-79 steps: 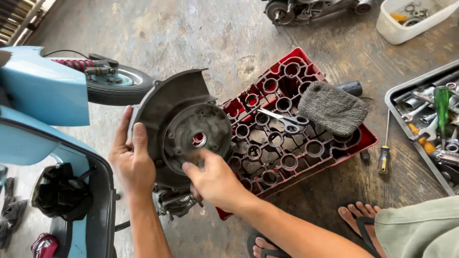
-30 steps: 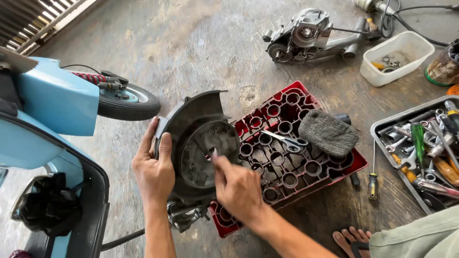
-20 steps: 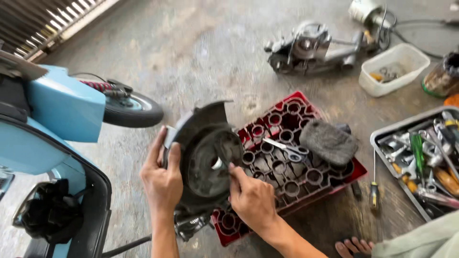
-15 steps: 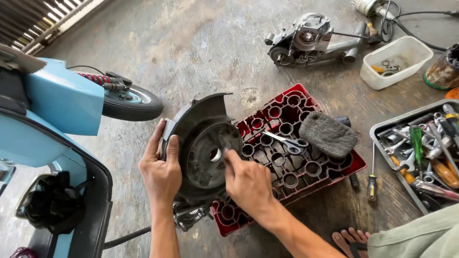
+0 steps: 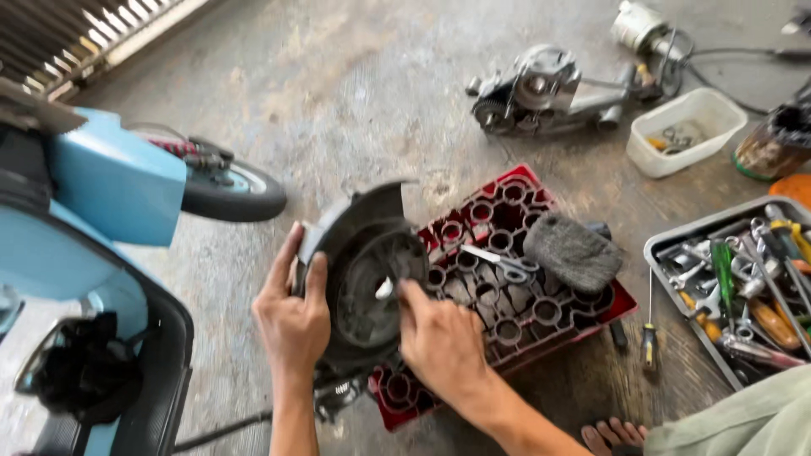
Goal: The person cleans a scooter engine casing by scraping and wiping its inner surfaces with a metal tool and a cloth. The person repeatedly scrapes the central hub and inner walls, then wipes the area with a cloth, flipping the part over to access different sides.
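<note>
The left hand [image 5: 293,317] grips the left rim of a big dark grey round metal cover w/ a curved fan shroud [image 5: 359,253], fingers up its edge, thumb on the front. The right hand [image 5: 438,342] pinches sth small at the middle of the cover, near a pale shiny hub [image 5: 384,290]; can't tell what the fingertips hold, it's too blurry. The cover stands nearly upright, just above the grey concrete floor [image 5: 338,93], touching the left end of a red plastic crate w/ round holes [image 5: 524,312]. Under the cover there's a small metal engine bit [image 5: 336,395], partly hidden. On the crate lie silver scissors [image 5: 503,264] and, just beside them on the right, a grey fuzzy scrub pad [image 5: 573,251]. A small screwdriver w/ a yellow and black handle [image 5: 648,333] lies on the floor right of the crate. Further right is a grey metal tray full of wrenches and tools [image 5: 672,291]. Up top sits a silver engine block [image 5: 536,89], and near it a white plastic tub w/ small parts [image 5: 686,133]. On the left stands a light blue scooter [image 5: 93,194] w/ its black tyre [image 5: 232,192] near the cover. At the bottom right you see toes of a bare foot [image 5: 612,435] and a bit of green cloth [image 5: 743,422].
</note>
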